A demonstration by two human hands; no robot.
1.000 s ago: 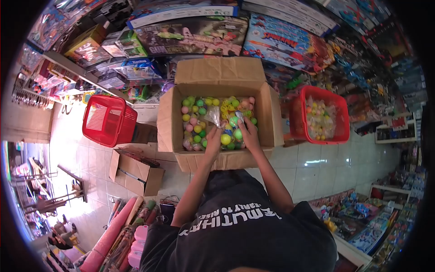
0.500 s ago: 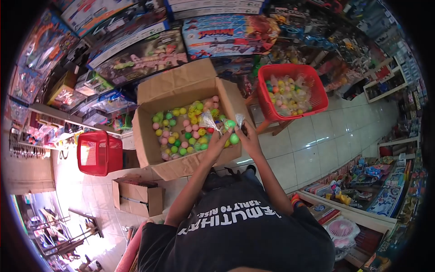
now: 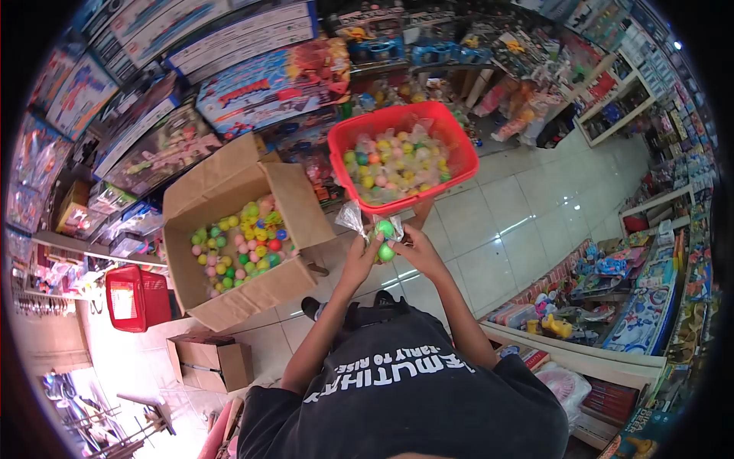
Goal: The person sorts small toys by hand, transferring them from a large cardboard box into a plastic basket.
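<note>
Between my hands is a small clear plastic bag [image 3: 351, 218] with light green balls [image 3: 384, 229] in it. My left hand [image 3: 359, 261] pinches the bag from the left, its thumb against the balls. My right hand [image 3: 420, 252] grips the bag on the right side, close to the green balls. Both hands are just in front of a red plastic basket [image 3: 359, 200] holding several bagged coloured balls [image 3: 397, 162]. To the left stands an open cardboard box [image 3: 252, 302] with loose pink, yellow, green, blue and red balls [image 3: 241, 245].
A second red basket [image 3: 145, 298] stands at the left, with a smaller cardboard box [image 3: 210, 363] on the tiled floor [image 3: 489, 268] nearby. Boxed toys [image 3: 271, 84] line the shelves behind. A low shelf of toys [image 3: 596, 306] runs along the right.
My view and body have turned right, towards the red basket. My hands have carried the bag of green balls from the cardboard box's right edge to in front of that basket.
</note>
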